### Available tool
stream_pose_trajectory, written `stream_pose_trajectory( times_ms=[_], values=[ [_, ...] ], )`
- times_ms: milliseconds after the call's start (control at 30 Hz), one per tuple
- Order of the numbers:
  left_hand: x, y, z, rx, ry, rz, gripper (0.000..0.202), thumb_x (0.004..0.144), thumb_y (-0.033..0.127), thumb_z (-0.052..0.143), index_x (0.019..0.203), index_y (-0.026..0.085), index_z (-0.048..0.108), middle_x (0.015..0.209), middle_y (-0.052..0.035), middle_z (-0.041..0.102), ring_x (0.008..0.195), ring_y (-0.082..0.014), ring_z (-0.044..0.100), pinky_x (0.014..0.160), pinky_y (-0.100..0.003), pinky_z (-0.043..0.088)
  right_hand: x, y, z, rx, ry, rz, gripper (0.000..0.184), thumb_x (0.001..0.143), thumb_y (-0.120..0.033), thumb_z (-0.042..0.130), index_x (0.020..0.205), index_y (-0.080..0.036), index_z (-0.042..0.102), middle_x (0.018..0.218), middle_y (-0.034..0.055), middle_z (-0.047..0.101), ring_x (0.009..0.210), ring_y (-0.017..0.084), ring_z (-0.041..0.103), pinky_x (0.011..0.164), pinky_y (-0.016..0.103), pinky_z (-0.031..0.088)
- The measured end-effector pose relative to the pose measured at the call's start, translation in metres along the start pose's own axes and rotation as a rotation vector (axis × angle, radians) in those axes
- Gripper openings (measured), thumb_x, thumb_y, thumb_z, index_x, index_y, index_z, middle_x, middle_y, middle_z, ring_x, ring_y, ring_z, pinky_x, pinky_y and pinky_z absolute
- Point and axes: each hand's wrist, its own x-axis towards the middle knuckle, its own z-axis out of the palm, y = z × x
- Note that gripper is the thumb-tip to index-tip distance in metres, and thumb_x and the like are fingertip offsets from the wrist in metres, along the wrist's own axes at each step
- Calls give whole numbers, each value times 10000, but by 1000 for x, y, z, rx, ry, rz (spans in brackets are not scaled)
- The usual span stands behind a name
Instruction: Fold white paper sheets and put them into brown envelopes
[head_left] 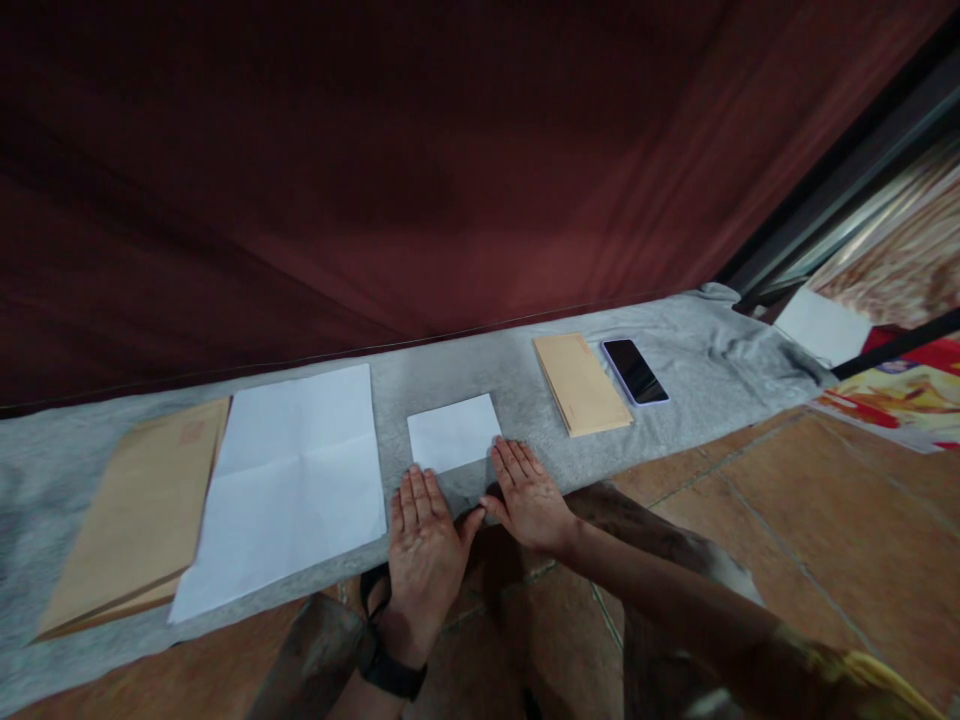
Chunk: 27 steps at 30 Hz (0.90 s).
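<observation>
A small white folded sheet of paper [454, 432] lies flat on the grey cloth in front of me. My left hand [426, 535] rests palm down, its fingertips at the paper's near left corner. On the near right corner lie the fingertips of my right hand [529, 495], also flat. Both hands have their fingers stretched out, and the thumbs point towards each other. Left of them is a larger stack of white paper [296, 480] with crease lines across it. To the right sits a stack of small brown envelopes [581, 385].
Large brown envelopes [142, 510] lie at the far left, beside the white stack. A phone [634, 371] with a pale purple case is right of the small envelopes. Grey cloth [697, 340] covers the narrow surface. Behind it hangs a dark red curtain [450, 200]; tiled floor [825, 520] shows below.
</observation>
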Motion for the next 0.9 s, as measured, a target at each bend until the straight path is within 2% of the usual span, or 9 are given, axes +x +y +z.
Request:
stream_pose_trajectory(
  times_ms=[100,233,433,600,767,900],
  values=[
    [1,-1,-4,-16,20,-23,856,961,579,399,1536,-35,239,1547,-329,350,1459,-415,344,1160,-594,344,0,0,0,0,-9,4,709,991,-447,495,1512,13,356,1581,260,327,1477,344,301,1205,541,289],
    [10,7,-12,-32,44,-28,713,993,424,373,1545,-7,235,1583,-282,321,1499,-378,272,1193,-592,300,0,-1,-2,1,-9,6,662,1001,-406,470,1503,15,378,1580,252,336,1475,342,306,1207,532,293],
    [14,31,-2,-114,-85,236,598,1000,283,334,1551,63,255,1605,-174,348,1521,-251,248,1221,-482,315,-1,3,-2,4,-26,-30,600,966,-238,457,1513,-5,376,1588,229,333,1487,326,286,1220,539,271],
    [15,30,10,-110,-104,199,669,1008,428,352,1547,46,250,1590,-215,356,1512,-283,271,1207,-519,322,0,6,-2,5,-1,-29,547,987,-213,420,1504,-35,406,1569,205,383,1482,299,306,1218,533,281],
    [15,25,11,-83,-91,148,740,989,523,373,1528,23,289,1572,-259,363,1513,-323,256,1195,-539,323,1,5,-4,-2,8,-26,521,999,-223,402,1473,-10,444,1553,218,405,1461,310,347,1203,529,303],
    [14,21,10,-36,-92,85,827,959,593,401,1484,-43,335,1555,-323,340,1505,-372,252,1192,-557,307,1,4,-8,13,10,-24,518,995,-232,422,1459,-8,465,1543,215,424,1449,315,365,1200,521,310]
  ],
)
